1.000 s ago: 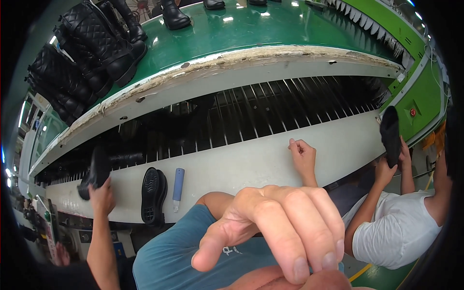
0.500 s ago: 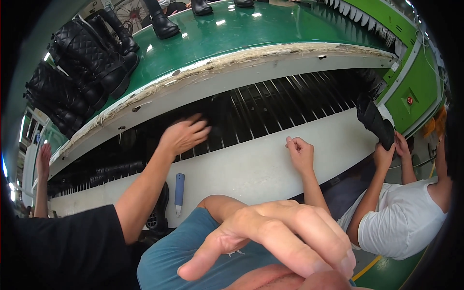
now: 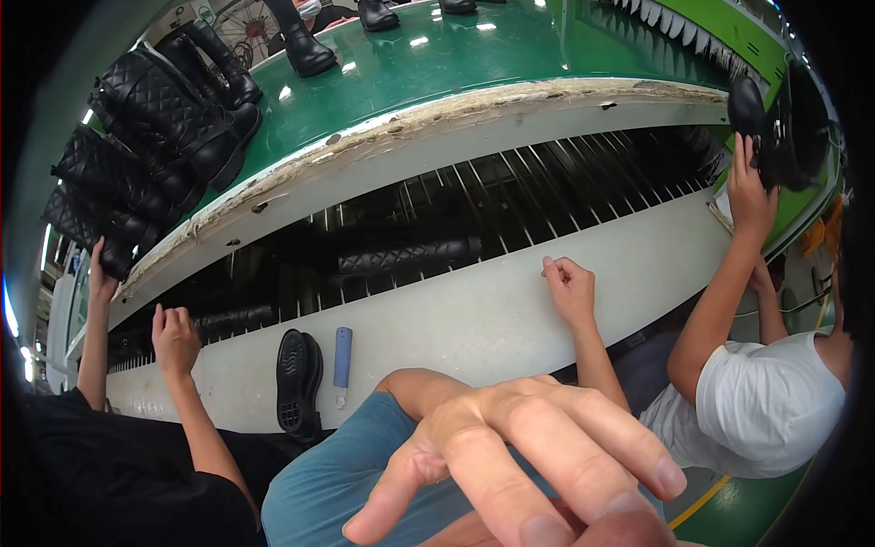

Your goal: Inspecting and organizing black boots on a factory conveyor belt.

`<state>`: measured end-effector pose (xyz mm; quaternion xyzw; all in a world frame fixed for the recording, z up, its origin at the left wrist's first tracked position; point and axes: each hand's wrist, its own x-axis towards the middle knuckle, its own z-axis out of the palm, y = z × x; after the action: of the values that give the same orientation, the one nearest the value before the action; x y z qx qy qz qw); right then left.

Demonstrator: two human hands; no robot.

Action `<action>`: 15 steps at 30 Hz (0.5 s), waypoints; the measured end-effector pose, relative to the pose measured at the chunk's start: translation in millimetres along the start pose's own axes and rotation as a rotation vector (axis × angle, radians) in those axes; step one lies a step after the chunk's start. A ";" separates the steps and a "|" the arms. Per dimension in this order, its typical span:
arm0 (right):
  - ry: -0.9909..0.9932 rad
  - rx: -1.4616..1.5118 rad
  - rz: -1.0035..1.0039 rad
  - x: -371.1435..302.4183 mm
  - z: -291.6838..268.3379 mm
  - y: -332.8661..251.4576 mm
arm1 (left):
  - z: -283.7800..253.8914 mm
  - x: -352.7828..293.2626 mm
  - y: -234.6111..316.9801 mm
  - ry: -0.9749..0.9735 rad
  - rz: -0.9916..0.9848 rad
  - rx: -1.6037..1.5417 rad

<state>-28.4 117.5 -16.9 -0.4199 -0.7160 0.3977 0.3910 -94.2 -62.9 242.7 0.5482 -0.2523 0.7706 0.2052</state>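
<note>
Head view: a quilted boot (image 3: 406,256) now lies across the dark rods (image 3: 538,205), where half a second ago a co-worker's hand (image 3: 176,342) reached over them. That hand is drawn back to the left, loosely curled, and the sole (image 3: 298,381) it had partly covered shows whole again. The co-worker's other hand (image 3: 102,272) is up by the boots (image 3: 169,114) at the left of the green table (image 3: 456,55). On the far right, a person in white has lifted a dark boot (image 3: 746,105), partly blurred, higher beside the green machine (image 3: 775,210).

The person's own hands barely change. The left hand (image 3: 519,438) hangs close to the camera, palm down, thumb apart and fingers bent and spread; it has hold of nothing visible, though what its fingertips meet at the lower edge is unclear. The right hand (image 3: 571,283) is over the ledge (image 3: 437,337), fingers curled in nearly closed, with nothing showing in it.

The sole, tread up, and the blue tool (image 3: 343,356) lie side by side on the ledge, apart and untouched. So the work, as I judge it, gains a boot within reach through the co-worker alone.
</note>
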 end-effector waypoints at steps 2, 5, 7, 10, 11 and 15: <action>-0.016 -0.011 0.002 -0.2 1.5 -0.3 | 4.8 -2.4 7.3 0.019 -0.037 -0.006; -0.019 -0.011 -0.005 -1.9 1.8 -2.5 | 11.4 -5.4 13.3 0.049 -0.106 -0.027; -0.022 -0.008 -0.023 -1.3 0.6 -5.6 | 14.8 -5.5 14.5 0.069 -0.152 -0.042; -0.017 -0.005 -0.028 0.0 -0.3 -5.4 | 12.8 -7.5 12.0 0.092 -0.191 -0.056; -0.019 -0.010 -0.030 0.4 -1.5 -4.6 | 6.4 -9.1 8.0 0.042 -0.142 -0.081; -0.003 -0.015 -0.028 0.3 -1.4 -3.9 | -24.1 24.7 23.7 -0.181 -0.447 -0.284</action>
<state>-28.5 116.8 -12.9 -0.4123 -0.7254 0.3874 0.3921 -133.9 -65.8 255.7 0.6225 -0.2479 0.6111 0.4213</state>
